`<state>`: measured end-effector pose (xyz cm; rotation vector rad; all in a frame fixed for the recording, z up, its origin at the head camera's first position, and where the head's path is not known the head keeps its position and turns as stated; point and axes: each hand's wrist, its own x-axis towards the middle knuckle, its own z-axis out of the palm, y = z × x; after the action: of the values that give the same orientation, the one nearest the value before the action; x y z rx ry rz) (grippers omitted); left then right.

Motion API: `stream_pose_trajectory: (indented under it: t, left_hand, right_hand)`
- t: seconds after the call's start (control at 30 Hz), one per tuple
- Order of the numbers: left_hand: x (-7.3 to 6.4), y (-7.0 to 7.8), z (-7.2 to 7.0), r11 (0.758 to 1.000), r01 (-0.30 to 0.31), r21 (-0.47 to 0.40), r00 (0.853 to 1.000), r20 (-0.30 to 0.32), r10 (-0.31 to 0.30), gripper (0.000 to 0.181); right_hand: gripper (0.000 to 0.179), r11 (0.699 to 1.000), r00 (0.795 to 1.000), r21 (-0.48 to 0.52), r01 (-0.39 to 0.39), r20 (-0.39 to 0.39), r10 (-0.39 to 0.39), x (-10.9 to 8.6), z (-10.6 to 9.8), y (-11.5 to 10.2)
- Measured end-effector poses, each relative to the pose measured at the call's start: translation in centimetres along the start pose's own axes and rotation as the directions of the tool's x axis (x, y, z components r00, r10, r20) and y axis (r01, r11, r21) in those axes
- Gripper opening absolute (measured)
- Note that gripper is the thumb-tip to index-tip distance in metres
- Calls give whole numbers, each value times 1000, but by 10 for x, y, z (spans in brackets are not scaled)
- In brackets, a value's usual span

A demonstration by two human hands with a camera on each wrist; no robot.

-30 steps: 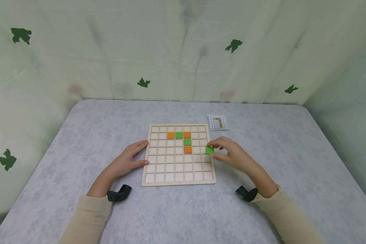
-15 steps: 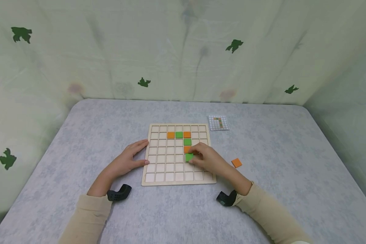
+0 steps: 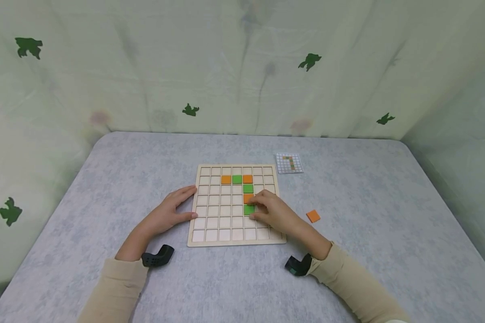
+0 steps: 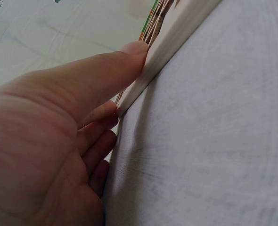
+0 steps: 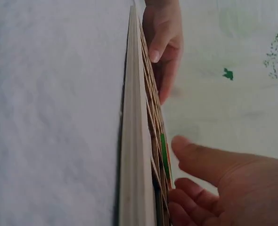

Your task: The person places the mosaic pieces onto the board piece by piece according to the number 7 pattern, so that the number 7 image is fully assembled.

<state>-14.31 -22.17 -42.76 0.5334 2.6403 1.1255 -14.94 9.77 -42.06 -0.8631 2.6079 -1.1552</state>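
Note:
A square wooden grid board [image 3: 225, 223] lies on the table in the head view. Orange and green square tiles sit in its cells, in a short row that turns down a column. At the lower end of that column, the right hand [image 3: 278, 213] holds a green tile [image 3: 248, 209] with thumb and fingertips at its edges. The tile sits within its cell. The left hand [image 3: 167, 211] rests against the board's left edge, thumb and fingertips touching the rim, fingers extended. In the left wrist view, its thumb [image 4: 125, 56] lies on the board's rim.
A loose orange tile [image 3: 313, 216] lies on the table right of the board, beside the right forearm. A small pattern card [image 3: 289, 163] with a printed grid is behind the board's right corner. A pale curtain [image 3: 242, 67] with green cutouts stands beyond the table.
My right hand has carried the green tile leftward from the board's right edge into the coloured column. The loose orange tile has come into view. The left hand stays still.

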Motion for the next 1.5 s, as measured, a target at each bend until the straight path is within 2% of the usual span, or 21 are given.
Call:
stream_pose_trajectory:
  t: [0.13, 0.33, 0.57, 0.73, 0.97, 1.1, 1.27, 1.37, 1.5]
  left_hand:
    - [0, -2, 1, 1000, -4, 5, 1000, -2, 4, 79]
    - [1, -2, 1, 1000, -8, 1, 1000, -3, 8, 79]
    - [1, -3, 0, 1000, -14, 7, 1000, 0, 14, 79]
    - [1, -2, 0, 1000, -8, 4, 1000, 3, 8, 79]
    - [1, -2, 0, 1000, -3, -2, 1000, 2, 3, 79]
    - [0, -1, 1, 1000, -1, -4, 1000, 0, 1, 78]
    - [0, -1, 1, 1000, -2, 1, 1000, -2, 2, 78]
    - [0, 0, 1, 1000, 1, 0, 1000, -1, -1, 78]
    - [0, 1, 0, 1000, 3, -1, 1000, 0, -3, 78]
  right_hand:
    - [38, 999, 1000, 32, 12, -24, -11, -3, -12, -6]
    - [42, 997, 992, 3, 77, -99, -77, -18, -40, -11]
    - [46, 994, 985, -38, 99, -135, -103, -50, -66, 3]
    - [45, 998, 992, -45, 42, -114, -47, -74, -77, 23]
    - [45, 993, 994, -63, -103, -29, 102, -95, -81, 54]
    - [35, 986, 989, -80, -150, -24, 148, -99, -79, 61]
    - [27, 980, 984, -98, -176, -34, 173, -98, -79, 60]
    - [27, 983, 989, -119, -142, -56, 136, -94, -79, 56]
    - [29, 990, 993, -131, -58, -107, 44, -83, -81, 43]
